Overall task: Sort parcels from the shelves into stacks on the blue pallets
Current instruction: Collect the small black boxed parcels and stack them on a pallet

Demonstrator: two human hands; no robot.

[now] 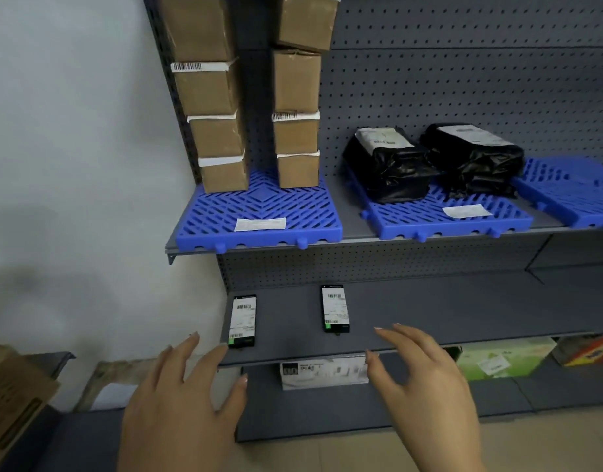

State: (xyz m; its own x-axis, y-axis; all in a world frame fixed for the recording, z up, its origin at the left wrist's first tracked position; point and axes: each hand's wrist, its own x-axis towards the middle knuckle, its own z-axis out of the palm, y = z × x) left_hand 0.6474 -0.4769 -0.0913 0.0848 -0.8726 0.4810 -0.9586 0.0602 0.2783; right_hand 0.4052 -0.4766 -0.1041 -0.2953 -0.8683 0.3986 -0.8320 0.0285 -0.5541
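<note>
Two slim black parcels with white labels lie on the middle grey shelf (pixel 463 311): one at its left end (pixel 242 321), one further right (pixel 334 309). My left hand (pixel 184 400) and my right hand (pixel 426 379) hover in front of that shelf's edge, fingers spread and holding nothing. On the upper shelf, a blue pallet (pixel 259 212) carries two tall stacks of brown cardboard boxes (pixel 218 131) (pixel 296 131). A second blue pallet (pixel 446 212) bears two piles of black plastic-wrapped parcels (pixel 392 165) (pixel 477 158).
A third blue pallet (pixel 572 192) lies at the upper shelf's right end. The bottom shelf holds a white box (pixel 323 373), a green box (pixel 504 359) and a colourful one (pixel 589 349). A brown carton (pixel 10 396) stands at the lower left, beside a white wall.
</note>
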